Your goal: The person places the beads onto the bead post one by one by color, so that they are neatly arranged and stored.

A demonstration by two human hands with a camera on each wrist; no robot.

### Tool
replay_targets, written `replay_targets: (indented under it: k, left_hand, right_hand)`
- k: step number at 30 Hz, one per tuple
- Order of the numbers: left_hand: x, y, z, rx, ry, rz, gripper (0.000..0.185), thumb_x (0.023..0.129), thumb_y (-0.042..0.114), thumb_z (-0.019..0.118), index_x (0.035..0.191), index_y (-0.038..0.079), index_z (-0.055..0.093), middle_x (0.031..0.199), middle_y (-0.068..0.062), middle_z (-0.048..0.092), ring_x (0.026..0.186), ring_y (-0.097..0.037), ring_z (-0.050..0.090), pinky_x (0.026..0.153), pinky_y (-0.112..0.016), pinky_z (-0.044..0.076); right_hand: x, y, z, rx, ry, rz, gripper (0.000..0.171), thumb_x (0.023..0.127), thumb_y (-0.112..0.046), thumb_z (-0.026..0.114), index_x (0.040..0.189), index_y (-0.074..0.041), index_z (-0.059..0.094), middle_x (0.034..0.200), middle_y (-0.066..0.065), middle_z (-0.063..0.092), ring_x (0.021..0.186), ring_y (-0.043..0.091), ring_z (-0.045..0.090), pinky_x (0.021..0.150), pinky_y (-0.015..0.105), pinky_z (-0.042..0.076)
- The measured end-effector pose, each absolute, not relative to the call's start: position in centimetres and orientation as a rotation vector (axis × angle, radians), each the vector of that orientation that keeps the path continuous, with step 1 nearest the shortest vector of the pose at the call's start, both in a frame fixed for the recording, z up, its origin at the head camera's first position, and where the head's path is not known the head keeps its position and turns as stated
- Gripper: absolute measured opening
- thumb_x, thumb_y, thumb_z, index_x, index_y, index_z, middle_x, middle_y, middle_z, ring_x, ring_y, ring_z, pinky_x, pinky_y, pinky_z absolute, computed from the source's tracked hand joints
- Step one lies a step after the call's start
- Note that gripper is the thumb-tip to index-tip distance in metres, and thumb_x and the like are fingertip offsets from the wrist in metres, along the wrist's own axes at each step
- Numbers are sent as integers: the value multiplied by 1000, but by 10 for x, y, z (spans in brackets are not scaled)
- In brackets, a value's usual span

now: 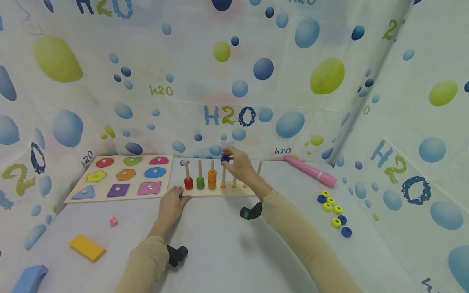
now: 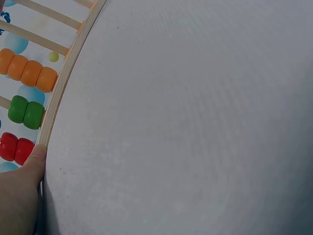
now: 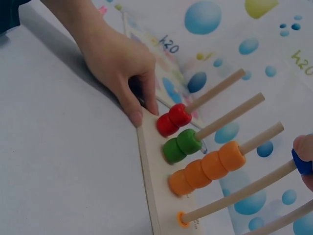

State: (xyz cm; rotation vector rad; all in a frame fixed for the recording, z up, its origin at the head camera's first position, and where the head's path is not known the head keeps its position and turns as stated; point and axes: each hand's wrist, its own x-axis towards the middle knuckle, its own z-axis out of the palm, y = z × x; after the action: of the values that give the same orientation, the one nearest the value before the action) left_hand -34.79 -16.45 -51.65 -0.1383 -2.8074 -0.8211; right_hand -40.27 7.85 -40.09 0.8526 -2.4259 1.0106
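A wooden peg board (image 1: 205, 194) stands at the back of the table with a row of upright pegs. Red beads (image 3: 168, 125), green beads (image 3: 181, 147) and orange beads (image 3: 205, 169) sit on its first pegs from the left. My right hand (image 1: 239, 166) pinches a blue bead (image 1: 225, 158) at the top of the fourth peg (image 3: 239, 193), which carries no bead below it. With its thumb on the front edge, my left hand (image 1: 172, 207) grips the board's left end; the thumb (image 2: 36, 156) shows beside the red beads.
Loose yellow beads (image 1: 327, 207) and blue beads (image 1: 346, 232) lie at the right, near a pink pen-like stick (image 1: 311, 171). A shape puzzle board (image 1: 121, 195) is at the back left. A yellow block (image 1: 87, 247), a blue block (image 1: 31, 278) and a small pink die (image 1: 113, 221) lie left.
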Motion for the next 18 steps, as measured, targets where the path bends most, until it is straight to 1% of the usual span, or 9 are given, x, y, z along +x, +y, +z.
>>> replay_targets:
  k: [5,9,13,18]
  left_hand:
    - [-347,-163,-515,-136,-2808,-825,52,87,25,69,124,-9,56,127,-27,54,126,-42,42,103,-55,34]
    - [-347,-162,-514,-135,-2816,-815,53,87,26,69,124,-10,55,128,-27,53,126,-42,42,104,-55,34]
    - [-345,-161,-511,-125,-2827,-802,53,89,26,68,125,-10,54,129,-27,52,127,-42,41,104,-54,33]
    - [-343,-161,-510,-121,-2831,-809,52,88,25,68,125,-10,54,129,-27,52,127,-43,40,104,-54,33]
  right_hand:
    - [-402,83,-398,834,-2416,1008,36,84,-1,69,117,3,55,108,12,66,101,20,62,87,20,51]
    - [-402,93,-395,785,-2354,1067,31,86,-1,67,115,3,57,106,13,66,99,20,63,85,21,52]
    - [-403,115,-393,664,-2269,1182,25,89,-2,63,113,2,58,103,12,67,97,19,64,85,20,52]
    - [-403,158,-395,421,-2175,1303,22,91,-6,61,112,0,60,103,11,68,96,20,64,87,24,52]
